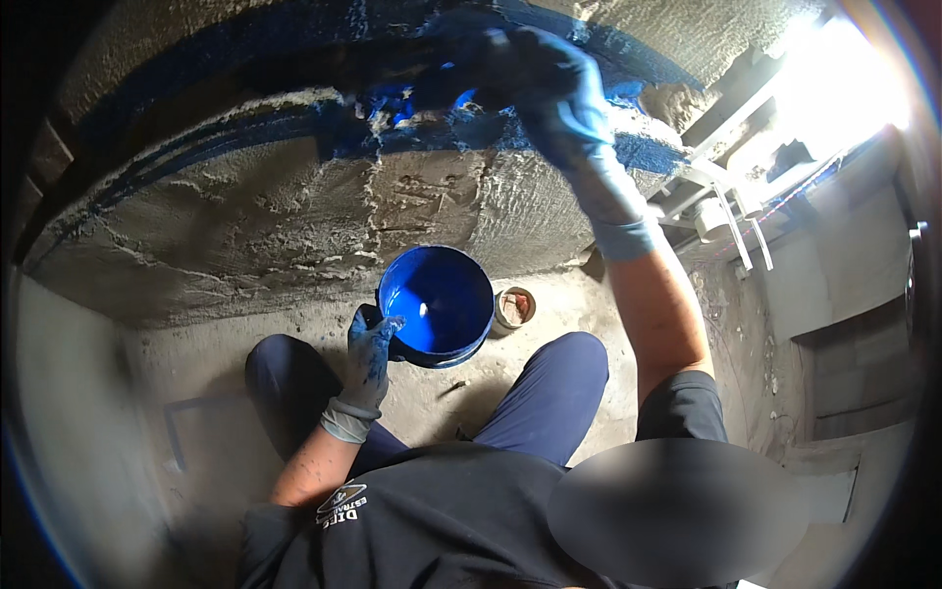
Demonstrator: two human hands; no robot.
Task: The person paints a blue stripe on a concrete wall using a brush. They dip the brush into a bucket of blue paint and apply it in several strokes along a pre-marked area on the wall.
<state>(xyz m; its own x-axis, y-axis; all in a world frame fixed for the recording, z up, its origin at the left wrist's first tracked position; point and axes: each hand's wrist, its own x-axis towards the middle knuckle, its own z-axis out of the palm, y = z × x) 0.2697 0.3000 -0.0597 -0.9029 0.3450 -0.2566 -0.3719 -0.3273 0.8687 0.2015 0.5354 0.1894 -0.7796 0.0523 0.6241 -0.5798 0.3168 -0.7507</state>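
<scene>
My left hand (372, 350), in a paint-stained glove, grips the rim and side of a round bucket (435, 361) in front of my knees. Blue liquid (441, 302), which looks like paint, lies inside it. Above and to the right, my right hand (563, 92), in a light blue glove, is raised against the rough masonry wall (427, 191). That hand is dark and blurred at the fingers, so whether it holds something cannot be told. Around it runs a wide band of dark blue coating (294, 132) with a ragged, broken edge of mortar.
A small tub (516, 308) with reddish and pale bits stands on the dusty floor just right of the bucket. At the upper right are a white frame (706, 173), a hanging white container (711, 219) and a very bright light. A pale wall (73, 390) rises at left.
</scene>
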